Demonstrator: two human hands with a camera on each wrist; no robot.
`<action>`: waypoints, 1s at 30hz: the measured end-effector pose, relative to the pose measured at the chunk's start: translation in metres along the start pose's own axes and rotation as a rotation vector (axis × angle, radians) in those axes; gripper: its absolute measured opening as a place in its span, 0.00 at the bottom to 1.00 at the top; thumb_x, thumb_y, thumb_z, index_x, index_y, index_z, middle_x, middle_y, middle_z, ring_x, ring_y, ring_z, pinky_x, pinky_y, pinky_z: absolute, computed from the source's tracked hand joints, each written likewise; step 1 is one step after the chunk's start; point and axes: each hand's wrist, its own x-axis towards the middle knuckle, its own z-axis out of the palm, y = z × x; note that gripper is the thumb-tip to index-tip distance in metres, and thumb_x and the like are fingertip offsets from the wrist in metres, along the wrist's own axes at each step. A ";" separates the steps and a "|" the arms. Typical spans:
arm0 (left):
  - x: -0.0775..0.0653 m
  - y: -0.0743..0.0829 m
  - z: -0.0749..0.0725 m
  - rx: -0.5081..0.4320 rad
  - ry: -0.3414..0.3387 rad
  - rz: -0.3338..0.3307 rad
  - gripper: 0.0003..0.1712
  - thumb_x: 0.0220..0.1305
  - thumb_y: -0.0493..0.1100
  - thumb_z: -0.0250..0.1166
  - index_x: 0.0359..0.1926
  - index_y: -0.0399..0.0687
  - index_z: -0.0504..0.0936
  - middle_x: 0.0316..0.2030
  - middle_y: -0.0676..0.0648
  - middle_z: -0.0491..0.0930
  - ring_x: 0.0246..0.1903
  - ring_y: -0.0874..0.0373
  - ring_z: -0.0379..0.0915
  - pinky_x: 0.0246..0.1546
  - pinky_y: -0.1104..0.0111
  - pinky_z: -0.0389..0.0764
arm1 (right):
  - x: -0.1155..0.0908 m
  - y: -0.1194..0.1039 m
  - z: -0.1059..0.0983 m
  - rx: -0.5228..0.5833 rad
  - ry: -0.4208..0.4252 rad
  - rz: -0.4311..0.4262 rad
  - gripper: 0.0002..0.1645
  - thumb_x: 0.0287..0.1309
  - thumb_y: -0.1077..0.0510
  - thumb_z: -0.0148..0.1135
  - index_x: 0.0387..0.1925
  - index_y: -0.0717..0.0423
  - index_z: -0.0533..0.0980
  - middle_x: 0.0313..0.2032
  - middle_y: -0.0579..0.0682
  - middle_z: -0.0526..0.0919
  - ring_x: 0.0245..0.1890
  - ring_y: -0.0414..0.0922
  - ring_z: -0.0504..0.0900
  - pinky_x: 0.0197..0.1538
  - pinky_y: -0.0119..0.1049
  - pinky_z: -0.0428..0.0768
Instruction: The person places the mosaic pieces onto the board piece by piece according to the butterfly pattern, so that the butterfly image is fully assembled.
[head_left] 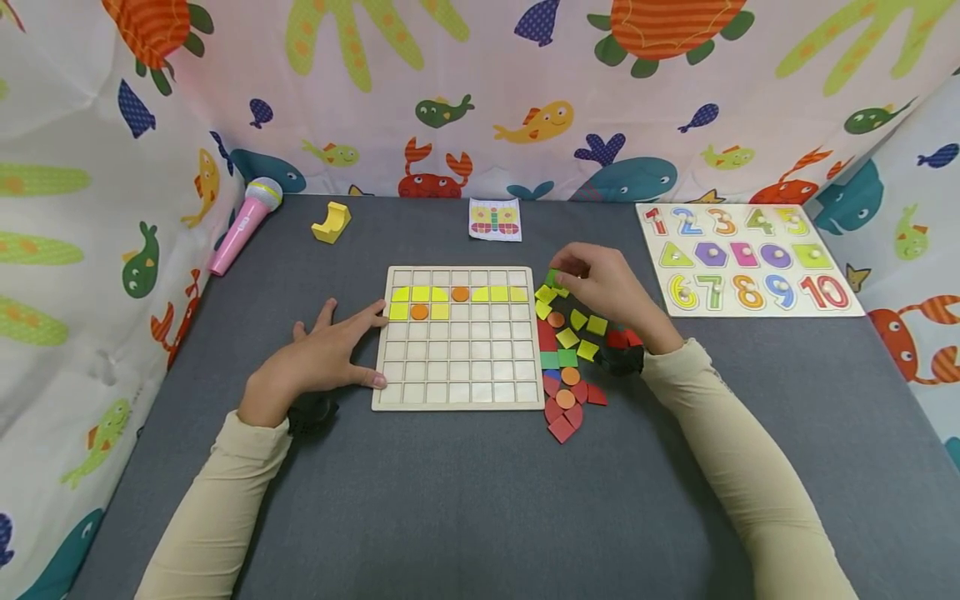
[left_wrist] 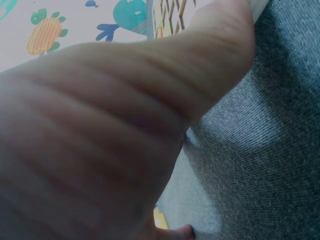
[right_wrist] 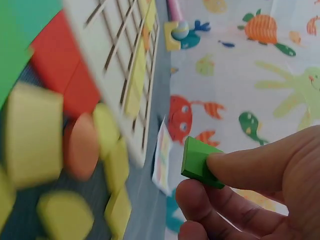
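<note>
A white grid board (head_left: 458, 400) lies mid-table, with yellow pieces (head_left: 421, 294) and orange discs (head_left: 461, 294) in its upper rows. My left hand (head_left: 318, 354) is spread at the board's left edge, fingertips and thumb touching the rim. In the left wrist view the thumb (left_wrist: 220, 55) reaches the board's side. My right hand (head_left: 603, 283) is beyond the board's upper right corner, over loose pieces. Between thumb and fingers it pinches a green square tile (right_wrist: 197, 160). Loose yellow tiles (head_left: 567, 338), red pieces (head_left: 560, 429) and green squares (head_left: 567, 357) lie along the board's right side.
A small pattern card (head_left: 495, 220) lies behind the board. To the back left are a yellow curved block (head_left: 331, 223) and a pink toy microphone (head_left: 243, 227). A number puzzle board (head_left: 750, 260) lies at the back right. A patterned curtain (head_left: 480, 75) hangs around the table.
</note>
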 end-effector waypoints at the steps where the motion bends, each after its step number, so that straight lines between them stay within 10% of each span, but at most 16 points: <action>1: 0.000 0.000 0.000 -0.001 0.001 0.001 0.68 0.60 0.63 0.80 0.88 0.55 0.47 0.84 0.40 0.53 0.79 0.22 0.21 0.64 0.17 0.32 | 0.003 -0.004 0.002 0.009 -0.002 -0.013 0.08 0.74 0.64 0.65 0.49 0.62 0.85 0.40 0.56 0.86 0.37 0.52 0.77 0.41 0.44 0.76; 30: 0.001 -0.002 0.001 -0.007 0.002 0.007 0.68 0.60 0.63 0.80 0.88 0.55 0.46 0.84 0.41 0.54 0.79 0.23 0.21 0.64 0.17 0.31 | 0.052 -0.066 0.073 0.033 -0.207 -0.226 0.08 0.70 0.69 0.66 0.47 0.62 0.86 0.42 0.54 0.88 0.44 0.49 0.85 0.50 0.44 0.83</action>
